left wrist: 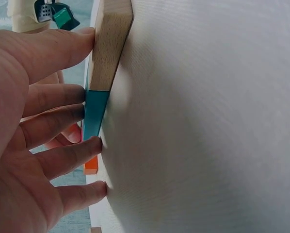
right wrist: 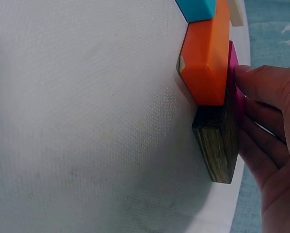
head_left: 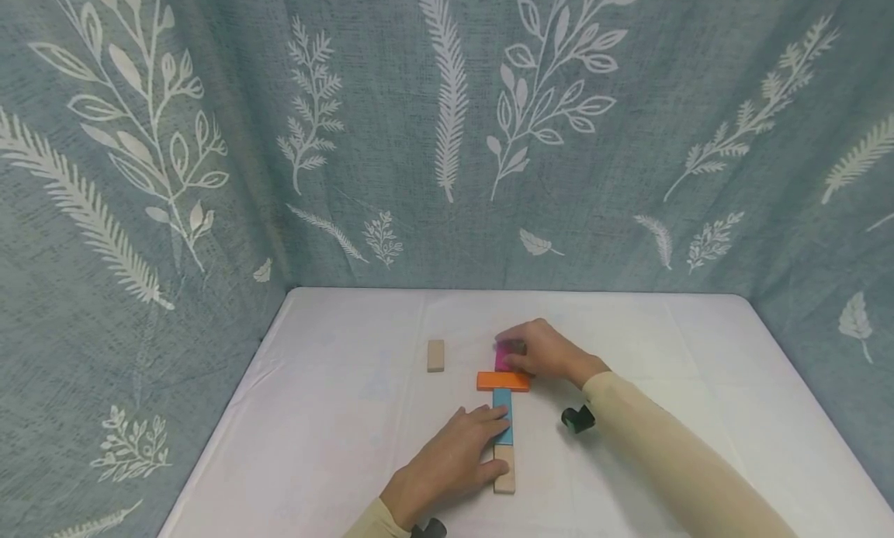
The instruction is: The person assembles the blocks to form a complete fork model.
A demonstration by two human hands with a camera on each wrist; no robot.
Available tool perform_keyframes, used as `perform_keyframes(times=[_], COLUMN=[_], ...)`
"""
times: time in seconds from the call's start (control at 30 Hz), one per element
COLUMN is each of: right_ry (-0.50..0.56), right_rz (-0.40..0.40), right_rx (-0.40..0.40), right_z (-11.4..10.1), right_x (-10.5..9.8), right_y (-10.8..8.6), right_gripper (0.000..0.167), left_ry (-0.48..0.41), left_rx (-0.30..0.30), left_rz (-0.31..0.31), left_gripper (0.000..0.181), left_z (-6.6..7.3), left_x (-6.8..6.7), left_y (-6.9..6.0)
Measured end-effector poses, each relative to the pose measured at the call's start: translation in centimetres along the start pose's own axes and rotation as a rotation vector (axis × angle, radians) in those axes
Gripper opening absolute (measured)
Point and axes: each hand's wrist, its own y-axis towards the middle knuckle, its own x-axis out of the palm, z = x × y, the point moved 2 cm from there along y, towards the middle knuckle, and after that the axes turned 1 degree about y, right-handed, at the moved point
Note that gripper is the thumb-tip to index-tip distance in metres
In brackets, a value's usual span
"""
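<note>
Where hands [head_left: 454, 449] touch blocks [head_left: 503, 381], white cloth [head_left: 349, 429] (faintly creased), leaf-printed curtain [head_left: 391, 134] behind

No text, label, brand, number or sign is showing legibly in any view.
</note>
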Motion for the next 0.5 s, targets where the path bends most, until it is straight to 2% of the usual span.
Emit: perform_keyframes(times=[0.5], right_ry=[-0.017], right_rz=[-0.023], right_rx=[-0.034], right_z=[-0.31], right_x=[0.1], right_y=[-0.01], right_gripper=[0.04], left_ry=[-0.003], left_rx=[-0.022], left_rz=[-0.009], left_gripper=[0.06], left_z=[-0.2], left_x=[0.27], left_y=[0.15])
